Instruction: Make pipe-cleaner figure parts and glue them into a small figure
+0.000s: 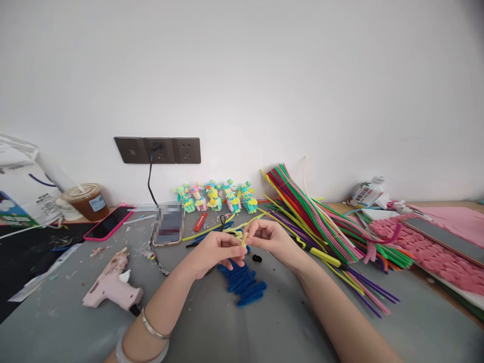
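Observation:
Between the fingertips of both hands is a short piece of yellow pipe cleaner (244, 240). My left hand (217, 250) pinches its lower end, and my right hand (270, 239) grips it from the other side. Just below them on the grey mat lie several short blue pipe cleaner pieces (244, 285). A small black fuzzy piece (257, 258) rests under my right hand. Longer yellow and blue stems show partly behind the hands.
A pink glue gun (111, 285) lies left, near a phone (170, 224) and an iced drink (86, 201). Small colourful figures (214, 194) line the wall. Bundled pipe cleaners (313, 217) and a yellow-black cutter (325, 256) lie right, before a pink woven mat (423, 252).

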The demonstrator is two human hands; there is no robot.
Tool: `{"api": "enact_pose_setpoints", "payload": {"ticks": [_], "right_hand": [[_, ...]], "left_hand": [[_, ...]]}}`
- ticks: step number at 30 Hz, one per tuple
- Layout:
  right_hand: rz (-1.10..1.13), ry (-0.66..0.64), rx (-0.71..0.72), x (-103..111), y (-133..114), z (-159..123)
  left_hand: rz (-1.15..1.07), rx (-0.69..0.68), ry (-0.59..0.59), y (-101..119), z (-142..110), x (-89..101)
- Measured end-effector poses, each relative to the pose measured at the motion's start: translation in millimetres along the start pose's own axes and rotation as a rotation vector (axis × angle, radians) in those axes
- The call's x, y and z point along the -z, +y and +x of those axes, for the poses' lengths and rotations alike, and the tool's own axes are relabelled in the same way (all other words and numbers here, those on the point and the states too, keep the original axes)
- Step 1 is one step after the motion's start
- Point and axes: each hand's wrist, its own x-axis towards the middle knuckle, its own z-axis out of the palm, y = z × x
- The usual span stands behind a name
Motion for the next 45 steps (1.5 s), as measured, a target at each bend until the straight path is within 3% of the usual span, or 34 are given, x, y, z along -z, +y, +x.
{"api": "enact_pose_setpoints", "payload": {"ticks": [4,12,17,22,32,37,45], "right_hand": [[-0.041,0.064,0.006,-0.1,4.1,1.6],[-0.130,0.072,-0.069,3.1,4.3,1.3],[-0.190,0.095,-0.081,2.9,2.3,2.0],[-0.193,0.121,-0.020,1.5,3.6,2.2],[-0.209,0.156,-0.056,-0.2,15.0,3.4],[-0.142,0.207,-0.111,1.0,15.7,3.2],[-0.171,0.182,-0.140,1.2,14.1,3.4]], "left_hand": [[0.126,-0.083,0.078,-2.3,2.6,0.9],[0.240,-0.100,0.050,-4.1,1.0,4.5],[0.188,-0.091,0.099,-5.6,2.2,0.7],[0.101,-0.170,0.150,-10.5,7.5,-2.0],[0.623,-0.464,0.340,-6.8,7.3,2.0],[0.604,-0.472,0.390,-8.1,8.3,5.6],[0.687,-0.451,0.348,-4.5,6.0,8.9]]}}
